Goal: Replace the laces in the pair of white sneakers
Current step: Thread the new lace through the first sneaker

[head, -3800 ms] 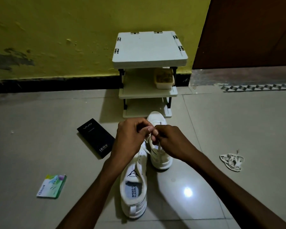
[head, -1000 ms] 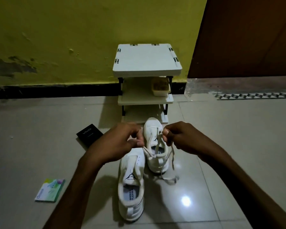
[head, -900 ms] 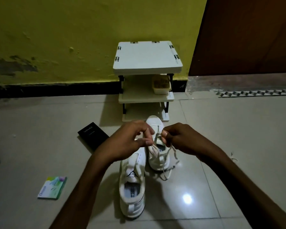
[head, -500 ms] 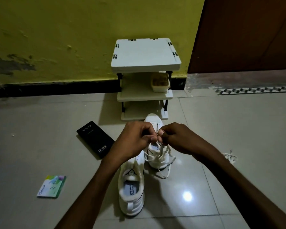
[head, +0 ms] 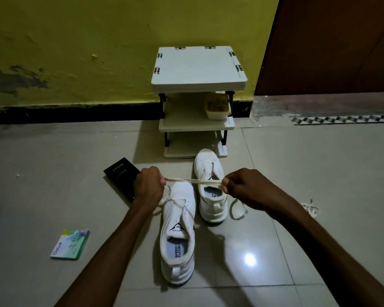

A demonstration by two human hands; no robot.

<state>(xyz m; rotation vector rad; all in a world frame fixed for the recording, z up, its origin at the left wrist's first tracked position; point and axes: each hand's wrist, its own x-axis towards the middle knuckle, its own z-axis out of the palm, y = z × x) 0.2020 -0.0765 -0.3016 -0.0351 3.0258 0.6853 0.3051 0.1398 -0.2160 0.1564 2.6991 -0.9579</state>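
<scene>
Two white sneakers stand on the tiled floor, toes pointing away from me. The near sneaker (head: pixel 178 235) has no lace in its eyelets. The far sneaker (head: pixel 211 185) stands just right of it. A white lace (head: pixel 193 181) is stretched taut and level above both shoes. My left hand (head: pixel 148 189) pinches its left end, my right hand (head: pixel 245 187) pinches its right end. Slack lace hangs from each fist, with a loop (head: pixel 237 208) lying on the floor by the far sneaker's heel. Another bundle of white lace (head: pixel 311 209) lies to the right.
A small white tiered rack (head: pixel 198 69) with a tub (head: pixel 216 105) on its middle shelf stands against the yellow wall. A black phone box (head: pixel 121 177) lies left of my left hand. A green-and-white packet (head: pixel 70 244) lies at the lower left. A brown door (head: pixel 333 45) is at right.
My hands have moved apart from the far sneaker's tongue and pulled the lace out level between them. The far sneaker now shows no lace in its eyelets.
</scene>
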